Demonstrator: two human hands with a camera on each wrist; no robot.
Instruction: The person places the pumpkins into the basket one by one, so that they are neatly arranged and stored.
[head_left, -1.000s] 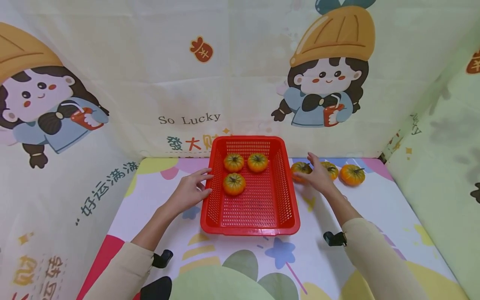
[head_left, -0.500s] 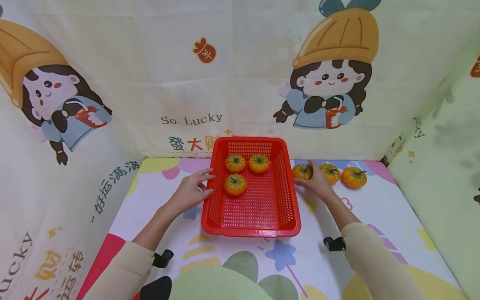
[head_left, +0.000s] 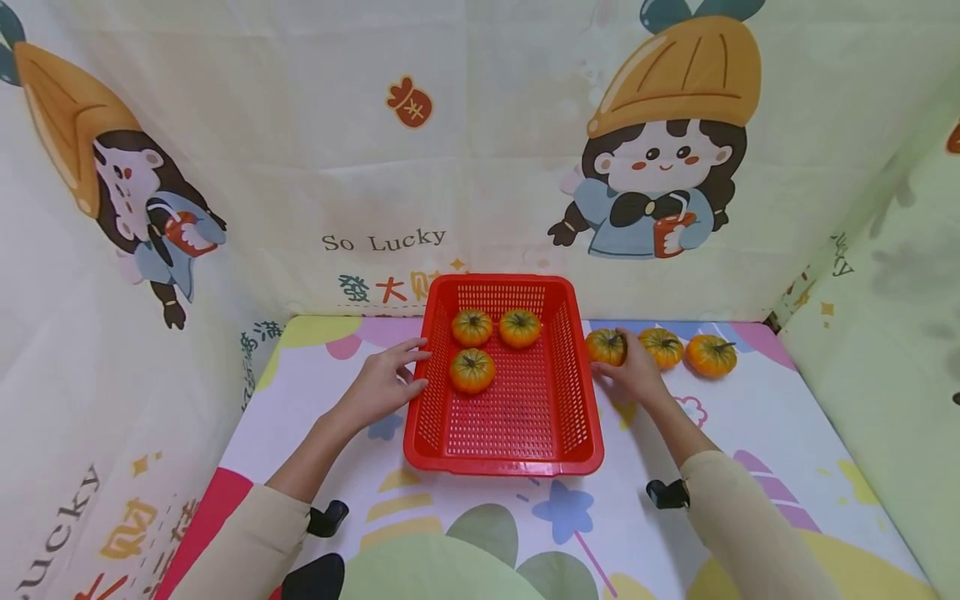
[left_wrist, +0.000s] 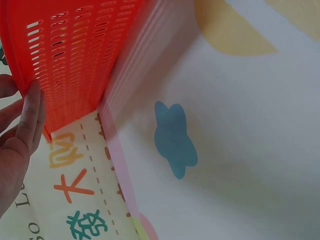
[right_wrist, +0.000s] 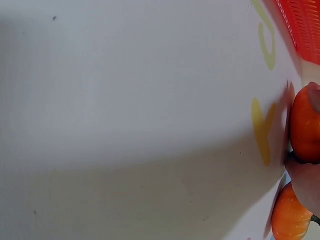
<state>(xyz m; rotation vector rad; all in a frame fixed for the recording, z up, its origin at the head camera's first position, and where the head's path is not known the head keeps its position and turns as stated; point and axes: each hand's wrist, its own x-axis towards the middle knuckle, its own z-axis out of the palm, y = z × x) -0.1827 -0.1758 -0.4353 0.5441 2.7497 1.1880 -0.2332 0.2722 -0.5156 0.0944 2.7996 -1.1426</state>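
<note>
Head view: a red basket (head_left: 510,425) stands on the patterned table (head_left: 750,417), its long axis running away from the person and its open top facing up. The left hand (head_left: 378,387) lies against the basket's left rim, fingers loosely extended and spread from the thumb, with nothing in its grip. The right hand (head_left: 641,367) holds an orange pumpkin (head_left: 603,346) between thumb and fingers, just beside the basket's right wall. This squat pumpkin has its ribbed top upward; the fingers partly cover it, so its stem's exact direction is hard to tell, as is whether its base touches the table.

To its right sit a middle pumpkin (head_left: 662,347), partly behind the hand, and an end pumpkin (head_left: 710,358) whose stem leans right. Inside the basket, two far pumpkins (head_left: 520,330) sit side by side with a nearer pumpkin (head_left: 472,372) on the left, all stem-up.
</note>
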